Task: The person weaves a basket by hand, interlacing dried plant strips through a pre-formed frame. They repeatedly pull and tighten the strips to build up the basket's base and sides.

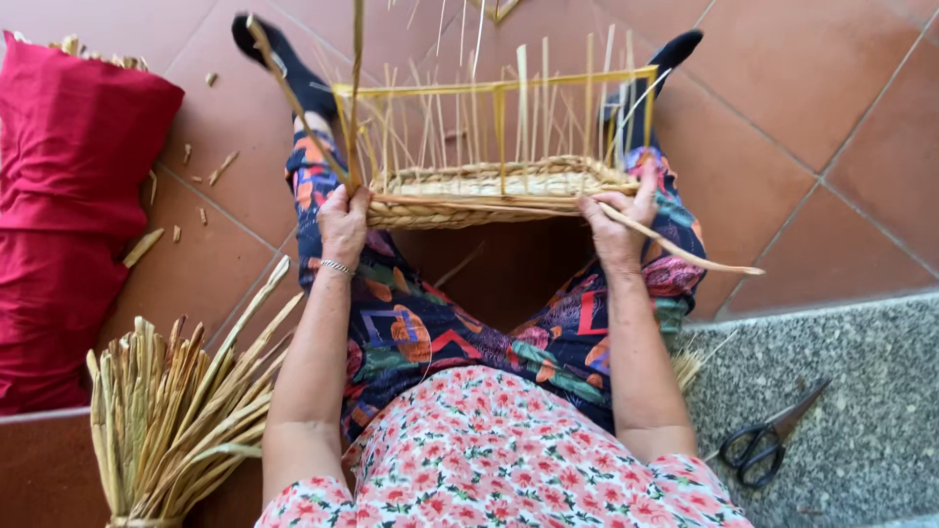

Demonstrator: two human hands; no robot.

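A half-woven straw basket (489,186) rests on my knees, its low woven wall topped by several thin upright stakes and a yellow frame (499,90). My left hand (342,223) grips the basket's left corner and a strand that rises upward. At the right corner, my right hand (618,227) pinches a long flat straw strand (690,256) that trails off to the right. I sit with legs in patterned trousers and dark socks stretched over the tiled floor.
A bundle of dried straw (171,411) stands at my lower left. A red cloth sack (68,196) lies on the left. Black scissors (768,440) lie on the grey stone ledge at the right. Straw scraps dot the terracotta tiles (802,108).
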